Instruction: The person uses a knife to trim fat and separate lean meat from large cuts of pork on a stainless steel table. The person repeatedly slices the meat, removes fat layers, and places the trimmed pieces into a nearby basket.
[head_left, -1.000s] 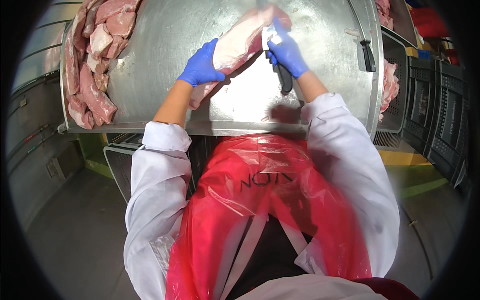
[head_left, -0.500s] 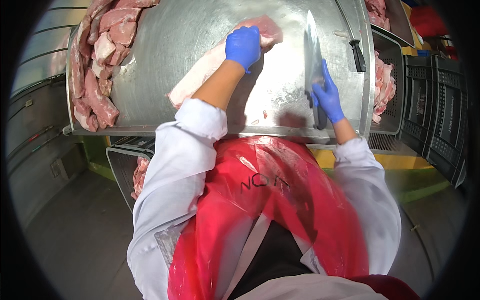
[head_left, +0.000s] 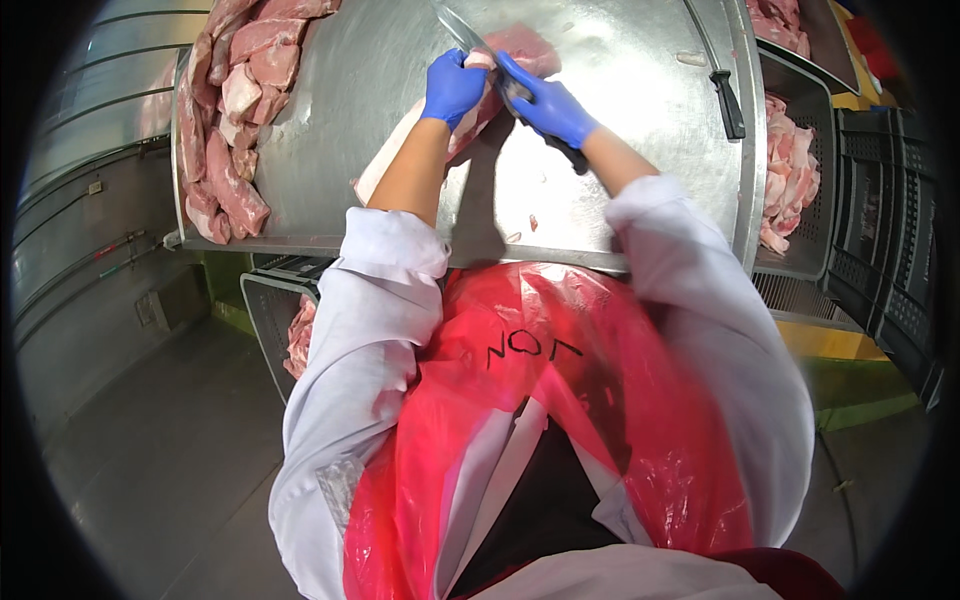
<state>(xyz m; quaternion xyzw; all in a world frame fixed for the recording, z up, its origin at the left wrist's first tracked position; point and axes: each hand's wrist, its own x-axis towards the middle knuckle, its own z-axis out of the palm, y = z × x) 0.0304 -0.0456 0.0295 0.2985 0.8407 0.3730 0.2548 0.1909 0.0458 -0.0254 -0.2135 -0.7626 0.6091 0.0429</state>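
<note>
Since half a second ago our right hand [head_left: 548, 105] has swung the gripped knife [head_left: 470, 40] back onto the meat [head_left: 470, 110], left hand [head_left: 452, 85] fingers pinching its edge, so cutting resumes on the bench [head_left: 620, 150].

Meat-cutting room: steel table [head_left: 620, 150], raw pork cuts [head_left: 225, 130] heaped at its edge, dark plastic crates [head_left: 900, 260], red plastic apron [head_left: 560, 420]

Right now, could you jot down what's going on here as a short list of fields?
Setting: steel table
Left hand: blue glove, gripping the slab of meat
Right hand: blue glove, holding a knife at the slab's far end
Left of table: pile of meat cuts
Right of table: second knife, tray of meat
Clothing: white coat, red apron
</note>
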